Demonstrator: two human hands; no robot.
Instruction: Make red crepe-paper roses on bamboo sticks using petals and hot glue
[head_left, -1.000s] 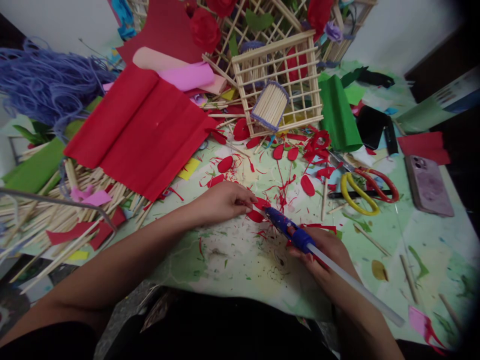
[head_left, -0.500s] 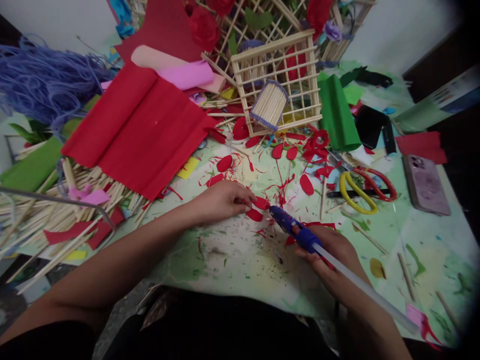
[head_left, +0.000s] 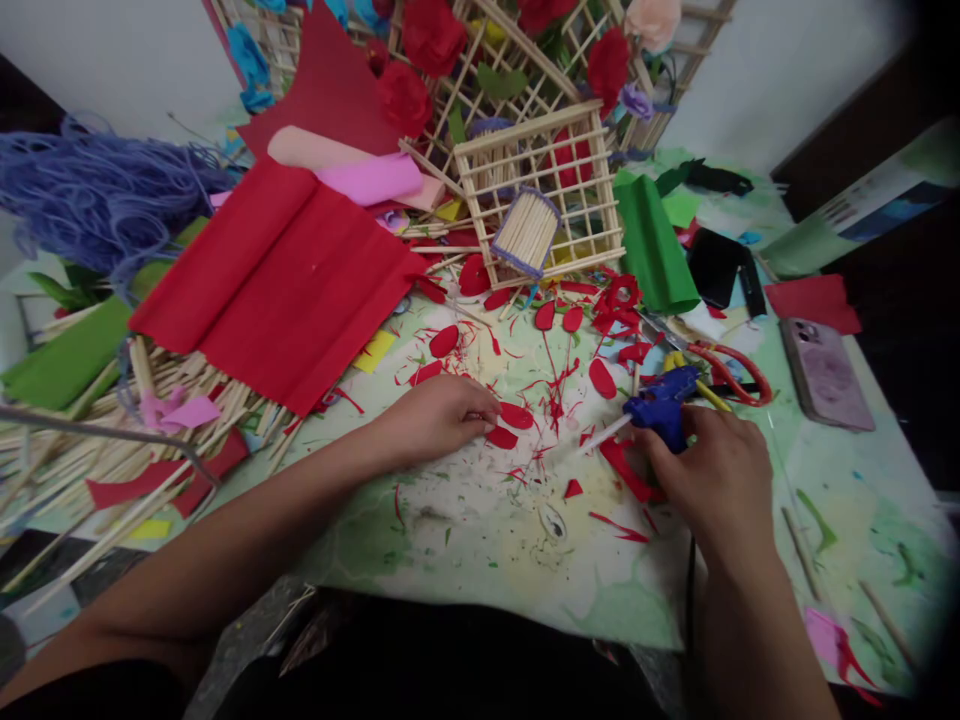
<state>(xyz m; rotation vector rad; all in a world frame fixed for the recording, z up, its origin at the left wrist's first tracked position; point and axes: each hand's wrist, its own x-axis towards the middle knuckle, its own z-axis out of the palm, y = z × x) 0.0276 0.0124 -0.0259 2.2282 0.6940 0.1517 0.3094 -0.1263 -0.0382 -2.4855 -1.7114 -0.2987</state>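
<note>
Scrap-littered craft table [head_left: 480, 520] (pale wall [head_left: 112, 50] behind)

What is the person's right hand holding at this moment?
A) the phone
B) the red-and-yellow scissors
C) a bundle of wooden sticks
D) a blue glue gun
D: the right hand grips the blue glue gun above red paper scraps, while the scissors lie on the table just beyond it and the phone sits farther right.

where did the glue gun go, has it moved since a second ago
Yes. The glue gun in the right hand swung right, away from the petal, now beside the scissors.
</note>
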